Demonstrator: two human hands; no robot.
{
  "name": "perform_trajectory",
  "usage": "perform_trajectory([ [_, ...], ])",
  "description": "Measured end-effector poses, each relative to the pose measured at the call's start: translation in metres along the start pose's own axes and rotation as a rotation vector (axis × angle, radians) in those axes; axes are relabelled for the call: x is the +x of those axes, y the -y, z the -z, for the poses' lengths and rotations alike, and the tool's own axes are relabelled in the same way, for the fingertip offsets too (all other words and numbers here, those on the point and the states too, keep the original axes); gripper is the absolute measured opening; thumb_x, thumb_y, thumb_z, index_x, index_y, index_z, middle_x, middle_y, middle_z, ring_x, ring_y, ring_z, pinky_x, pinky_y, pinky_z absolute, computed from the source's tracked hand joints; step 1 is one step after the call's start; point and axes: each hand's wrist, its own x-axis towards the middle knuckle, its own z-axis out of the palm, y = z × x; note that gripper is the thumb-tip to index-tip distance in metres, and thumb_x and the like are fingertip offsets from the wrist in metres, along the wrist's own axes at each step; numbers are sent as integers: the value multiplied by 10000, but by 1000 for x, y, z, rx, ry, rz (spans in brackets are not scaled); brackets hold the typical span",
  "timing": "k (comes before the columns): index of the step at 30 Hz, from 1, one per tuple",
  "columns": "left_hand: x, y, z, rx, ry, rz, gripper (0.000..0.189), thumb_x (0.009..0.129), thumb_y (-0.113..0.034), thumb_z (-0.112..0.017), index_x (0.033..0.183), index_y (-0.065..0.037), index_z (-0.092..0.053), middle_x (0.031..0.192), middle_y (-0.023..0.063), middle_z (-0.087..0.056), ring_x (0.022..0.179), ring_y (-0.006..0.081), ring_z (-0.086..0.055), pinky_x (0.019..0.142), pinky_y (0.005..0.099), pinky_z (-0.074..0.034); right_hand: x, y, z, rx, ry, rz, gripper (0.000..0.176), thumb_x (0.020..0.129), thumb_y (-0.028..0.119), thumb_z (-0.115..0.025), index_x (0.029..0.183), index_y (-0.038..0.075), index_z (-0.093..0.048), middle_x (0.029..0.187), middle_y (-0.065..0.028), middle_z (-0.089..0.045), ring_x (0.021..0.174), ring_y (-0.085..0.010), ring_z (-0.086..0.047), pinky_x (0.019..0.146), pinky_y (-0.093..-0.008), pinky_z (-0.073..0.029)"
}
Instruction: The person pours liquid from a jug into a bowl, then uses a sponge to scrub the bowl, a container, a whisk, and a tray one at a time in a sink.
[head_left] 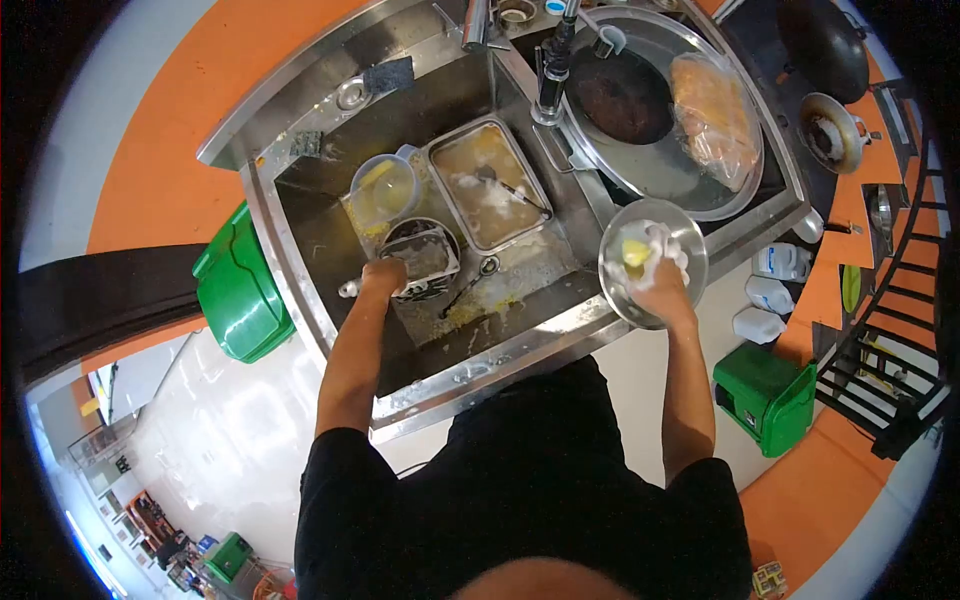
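Note:
My left hand (384,276) is closed round the pale handle (349,288) of a rectangular, metal-rimmed tool (425,256) whose exact kind I cannot make out. It is above a round dark-looking pot (452,236) in the sink. Foam covers the fingers of my right hand (660,284), which is inside a round metal bowl (617,236) at the sink's right front rim. A yellow sponge (634,252) shows between its thumb and fingers. Left of centre in the sink stand a clear plastic tub (384,190) and a rectangular metal pan (462,235) of cloudy water with a dark-handled utensil (512,190).
A ladle (463,286) lies on the sink floor among yellow scraps. Right of the tap (552,85), a large round metal basin (615,165) bears a dark round pan (622,98) and a bagged orange item (713,120). Green bins (243,290) flank the sink.

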Motion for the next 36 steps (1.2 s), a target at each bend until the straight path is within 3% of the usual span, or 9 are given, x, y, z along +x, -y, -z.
perform_trajectory([
  [4,23,-2,-2,10,15,9,276,775,-132,-638,1042,-67,-657,1109,153,-640,974,317,-643,751,452,-524,3,6,15,174,117,-92,869,704,378,-718,1393,54,-298,1318,-279,-412,1166,-492,-394,960,-526,-330],
  [7,-6,-42,-7,54,-733,-46,280,753,-110,-629,1031,-78,-637,1030,158,-644,954,334,-629,783,466,-501,-2,4,3,-301,223,61,751,720,279,-694,1357,61,-360,1215,-289,-491,1085,-454,-491,900,-513,-398],
  [11,31,-115,-52,-603,-531,-646,338,838,-156,-539,1149,-29,-568,1108,232,-575,1001,372,-564,834,404,-485,5,-24,-13,-183,351,71,640,726,149,-650,1316,46,-424,862,-195,-622,779,-357,-625,652,-442,-507],
  [14,98,-160,-110,-111,-281,-463,314,857,-142,-525,1131,6,-569,1119,225,-572,966,358,-578,809,436,-497,10,-14,6,-256,380,-17,635,737,156,-646,1317,42,-415,791,-174,-626,771,-359,-621,676,-446,-499],
  [19,189,-184,-195,-395,-168,-135,327,871,-181,-513,1148,-13,-560,1216,213,-532,1142,345,-525,888,480,-473,-1,-7,11,-485,133,182,626,753,187,-630,1330,97,-402,986,-222,-593,793,-371,-616,750,-444,-486],
  [29,63,-147,-93,-584,-402,-579,275,855,-142,-503,1097,-22,-554,999,218,-617,927,387,-601,758,492,-472,6,67,47,298,-20,-233,313,779,141,-661,1060,28,-581,866,-191,-639,710,-288,-649,600,-335,-496],
  [31,32,-136,-88,-907,-689,-680,174,874,-110,-503,999,1,-550,907,229,-625,833,401,-606,703,483,-466,4,100,47,497,-101,20,299,779,126,-665,1049,31,-578,907,-183,-622,783,-290,-635,652,-349,-497],
  [35,-66,-125,-56,-2009,-290,-712,244,866,-132,-547,1027,50,-530,827,268,-580,744,398,-567,657,383,-465,4,159,-8,576,-159,432,361,726,84,-689,1059,23,-565,1098,-196,-521,1045,-349,-515,840,-416,-453],
  [36,-82,-127,-53,-1733,-569,-696,229,856,-112,-538,1016,51,-527,823,266,-580,739,398,-567,656,391,-466,0,176,-25,568,-131,459,384,713,87,-691,1068,17,-561,1154,-216,-484,1105,-374,-470,887,-433,-432],
])
